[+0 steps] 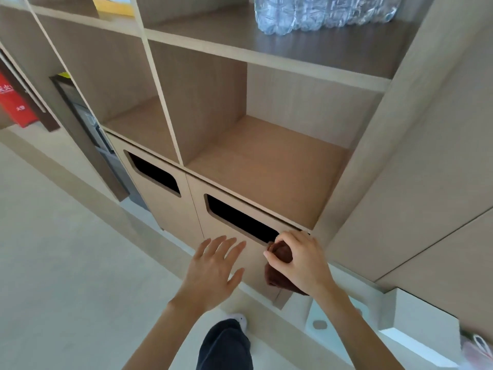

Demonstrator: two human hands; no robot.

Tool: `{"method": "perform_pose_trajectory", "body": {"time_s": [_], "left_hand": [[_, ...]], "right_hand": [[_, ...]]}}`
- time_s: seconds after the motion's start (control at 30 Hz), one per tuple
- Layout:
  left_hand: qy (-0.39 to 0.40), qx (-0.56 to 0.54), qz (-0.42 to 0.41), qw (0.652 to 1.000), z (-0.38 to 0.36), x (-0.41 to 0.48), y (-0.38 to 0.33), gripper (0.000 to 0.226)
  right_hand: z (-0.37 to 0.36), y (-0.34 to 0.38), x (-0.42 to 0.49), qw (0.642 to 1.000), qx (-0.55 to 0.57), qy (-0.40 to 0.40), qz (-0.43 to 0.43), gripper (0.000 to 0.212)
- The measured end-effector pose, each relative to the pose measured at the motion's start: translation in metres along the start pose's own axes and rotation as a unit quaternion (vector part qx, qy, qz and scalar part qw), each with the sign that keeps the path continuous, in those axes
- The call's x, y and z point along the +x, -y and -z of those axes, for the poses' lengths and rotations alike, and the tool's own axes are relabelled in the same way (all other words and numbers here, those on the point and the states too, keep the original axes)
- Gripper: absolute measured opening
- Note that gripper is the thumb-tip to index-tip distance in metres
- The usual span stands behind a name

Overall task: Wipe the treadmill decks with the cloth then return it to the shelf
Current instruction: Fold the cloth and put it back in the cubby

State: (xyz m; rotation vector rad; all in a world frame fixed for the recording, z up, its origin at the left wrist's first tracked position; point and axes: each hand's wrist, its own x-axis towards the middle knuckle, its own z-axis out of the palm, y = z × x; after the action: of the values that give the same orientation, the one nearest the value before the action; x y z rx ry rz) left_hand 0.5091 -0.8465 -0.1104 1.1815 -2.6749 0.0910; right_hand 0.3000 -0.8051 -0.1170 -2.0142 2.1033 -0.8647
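Note:
My right hand (298,260) grips a bunched dark brown cloth (281,253); part of it hangs below the hand. The hand is in front of the lower cabinet door, just below the front edge of an open wooden shelf compartment (269,166). My left hand (213,268) is held flat with fingers spread, holding nothing, in front of the same door to the left of the cloth. No treadmill is in view.
The shelf unit has several open cubbies. A pack of water bottles (325,12) lies on the shelf above. Two lower doors have dark slot openings (240,220). A red bag (13,102) hangs at far left. My leg and shoe (226,340) stand on the pale floor.

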Motion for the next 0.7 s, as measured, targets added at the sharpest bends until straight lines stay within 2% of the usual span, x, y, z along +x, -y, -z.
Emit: {"method": "perform_pose_trajectory", "body": {"time_s": [0.3,0.47,0.57,0.7], "left_hand": [[-0.004,-0.032,-0.125,0.992,-0.033,0.104,0.083,0.051],[0.012,-0.060,-0.170,0.984,-0.051,0.150,0.108,0.048],[0.047,-0.065,-0.183,0.980,-0.064,0.175,0.119,0.052],[0.143,-0.089,-0.204,0.964,-0.089,0.198,0.129,0.053]], "right_hand": [[-0.038,-0.019,0.106,0.994,-0.069,-0.012,-0.085,0.031],[-0.066,-0.042,0.166,0.984,-0.103,0.048,-0.139,0.042],[-0.082,-0.050,0.179,0.975,-0.115,0.088,-0.168,0.047],[-0.082,-0.053,0.176,0.980,-0.055,0.070,-0.178,0.047]]}}
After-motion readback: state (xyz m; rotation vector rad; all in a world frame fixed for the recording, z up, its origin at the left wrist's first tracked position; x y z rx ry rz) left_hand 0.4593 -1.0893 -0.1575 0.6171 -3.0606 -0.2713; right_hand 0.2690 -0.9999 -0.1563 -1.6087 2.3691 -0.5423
